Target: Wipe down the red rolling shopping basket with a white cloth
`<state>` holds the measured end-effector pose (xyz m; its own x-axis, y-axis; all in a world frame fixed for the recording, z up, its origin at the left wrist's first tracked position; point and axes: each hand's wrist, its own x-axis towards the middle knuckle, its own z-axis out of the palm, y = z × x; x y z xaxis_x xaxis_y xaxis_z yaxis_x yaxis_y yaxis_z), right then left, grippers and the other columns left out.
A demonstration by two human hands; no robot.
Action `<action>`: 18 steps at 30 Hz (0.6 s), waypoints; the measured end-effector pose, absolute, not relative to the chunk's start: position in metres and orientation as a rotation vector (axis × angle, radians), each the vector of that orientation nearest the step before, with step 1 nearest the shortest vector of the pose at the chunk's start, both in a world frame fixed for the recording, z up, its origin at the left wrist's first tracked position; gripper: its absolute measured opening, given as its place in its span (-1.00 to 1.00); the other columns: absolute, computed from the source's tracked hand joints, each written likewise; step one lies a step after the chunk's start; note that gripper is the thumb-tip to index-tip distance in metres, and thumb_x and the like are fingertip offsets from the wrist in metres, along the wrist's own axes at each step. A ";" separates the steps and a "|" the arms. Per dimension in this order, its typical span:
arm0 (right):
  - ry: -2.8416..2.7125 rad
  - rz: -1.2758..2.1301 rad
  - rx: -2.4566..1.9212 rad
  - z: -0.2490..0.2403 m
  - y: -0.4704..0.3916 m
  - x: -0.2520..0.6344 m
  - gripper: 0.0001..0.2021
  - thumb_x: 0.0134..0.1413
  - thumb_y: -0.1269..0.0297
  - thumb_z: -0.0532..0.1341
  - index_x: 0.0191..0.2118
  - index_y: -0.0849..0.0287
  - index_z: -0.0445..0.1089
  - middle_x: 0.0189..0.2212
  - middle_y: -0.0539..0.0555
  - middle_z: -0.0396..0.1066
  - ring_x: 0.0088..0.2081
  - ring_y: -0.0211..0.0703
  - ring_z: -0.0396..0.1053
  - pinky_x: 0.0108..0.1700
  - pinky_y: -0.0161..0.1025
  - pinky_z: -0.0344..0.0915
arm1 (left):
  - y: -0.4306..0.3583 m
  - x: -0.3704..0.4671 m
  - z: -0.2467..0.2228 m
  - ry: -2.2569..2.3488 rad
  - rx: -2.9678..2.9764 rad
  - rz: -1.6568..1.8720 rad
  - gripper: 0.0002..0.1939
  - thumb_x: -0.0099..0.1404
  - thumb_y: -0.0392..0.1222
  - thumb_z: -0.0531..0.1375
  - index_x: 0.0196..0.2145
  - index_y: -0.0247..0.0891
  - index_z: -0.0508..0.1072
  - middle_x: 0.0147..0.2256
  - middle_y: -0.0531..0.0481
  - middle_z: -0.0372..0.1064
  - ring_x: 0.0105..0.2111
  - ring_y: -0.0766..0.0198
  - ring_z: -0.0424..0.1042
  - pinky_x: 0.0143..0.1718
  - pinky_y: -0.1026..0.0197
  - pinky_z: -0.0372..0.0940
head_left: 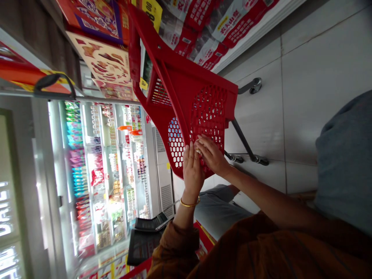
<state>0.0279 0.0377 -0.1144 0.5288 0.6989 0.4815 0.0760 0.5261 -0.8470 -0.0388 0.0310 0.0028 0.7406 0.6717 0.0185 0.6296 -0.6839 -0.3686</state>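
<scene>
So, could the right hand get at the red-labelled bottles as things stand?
Probably not without shifting: the right hand is at the near end of the red cart, and in this view the cart's body lies between it and the red-labelled bottles.

A shop, red plastic trolley [186,79] at centre, clear red-labelled plastic bottles [215,33] towards one o'clock, yellow price tag [154,13] between eleven and twelve, lit white shelves [86,139] of colourful packets [76,155] at eight o'clock
</scene>
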 end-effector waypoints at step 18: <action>-0.824 0.414 -1.226 -0.182 0.032 0.003 -0.56 0.32 0.35 0.00 0.27 0.08 0.12 0.11 0.25 0.29 0.16 0.04 0.25 0.12 0.11 0.36 | 0.033 -0.047 0.002 -1.099 -2.560 0.128 -0.21 0.28 -0.54 -0.10 0.37 -0.21 -0.33 0.38 -0.22 -0.31 0.37 0.07 -0.29 0.31 -0.15 -0.02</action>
